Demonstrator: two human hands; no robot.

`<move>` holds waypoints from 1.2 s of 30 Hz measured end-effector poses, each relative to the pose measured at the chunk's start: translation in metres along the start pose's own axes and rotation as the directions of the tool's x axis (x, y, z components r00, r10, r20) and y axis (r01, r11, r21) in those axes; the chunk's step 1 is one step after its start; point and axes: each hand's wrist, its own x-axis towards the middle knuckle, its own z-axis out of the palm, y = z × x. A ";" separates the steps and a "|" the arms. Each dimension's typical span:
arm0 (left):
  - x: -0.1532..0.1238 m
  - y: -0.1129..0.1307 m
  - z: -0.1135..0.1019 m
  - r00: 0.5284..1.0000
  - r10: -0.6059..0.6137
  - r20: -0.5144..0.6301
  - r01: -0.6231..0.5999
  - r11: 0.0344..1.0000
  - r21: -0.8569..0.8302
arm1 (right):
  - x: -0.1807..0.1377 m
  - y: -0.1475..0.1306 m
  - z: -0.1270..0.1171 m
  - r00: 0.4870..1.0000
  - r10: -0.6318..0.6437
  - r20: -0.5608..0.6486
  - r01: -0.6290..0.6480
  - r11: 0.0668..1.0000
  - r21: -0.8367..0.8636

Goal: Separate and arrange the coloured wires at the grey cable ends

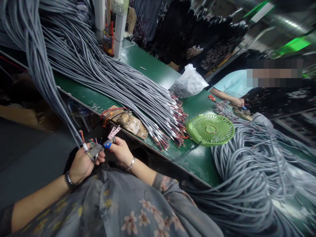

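Observation:
My left hand (82, 163) is closed on the end of a grey cable (95, 150), whose stripped coloured wires stick out above my fingers. More grey cables (44, 79) hang down from the upper left to this hand. My right hand (120, 151) pinches a small pink tool with a blue handle (111, 136) right beside the cable end. Both hands are held over my lap, in front of the green table's edge (197, 161).
A big sheaf of grey cables (123, 85) with stripped ends lies across the table. A green fan (211, 129) lies flat beside it, next to a heap of coiled cables (247, 177). A plastic bag (189, 82) sits farther back. Another person's hand (237, 102) works at the far right.

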 end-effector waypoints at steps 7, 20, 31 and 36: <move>-0.001 0.011 0.005 0.998 -0.056 -0.014 0.055 0.997 -0.061 | 0.009 0.007 -0.012 0.991 0.120 0.056 -0.127 0.978 0.167; 0.005 0.013 0.019 0.991 -0.082 0.102 0.087 0.995 -0.045 | 0.028 -0.015 -0.008 0.996 0.084 -0.024 -0.072 0.946 0.315; 0.000 0.009 0.008 0.991 -0.059 0.123 0.060 0.998 -0.005 | 0.023 -0.018 -0.012 0.985 0.160 0.068 -0.173 0.934 0.314; -0.006 0.017 0.008 0.999 0.021 0.027 -0.020 1.000 -0.021 | 0.020 -0.019 -0.015 0.981 0.147 0.123 -0.175 0.949 0.263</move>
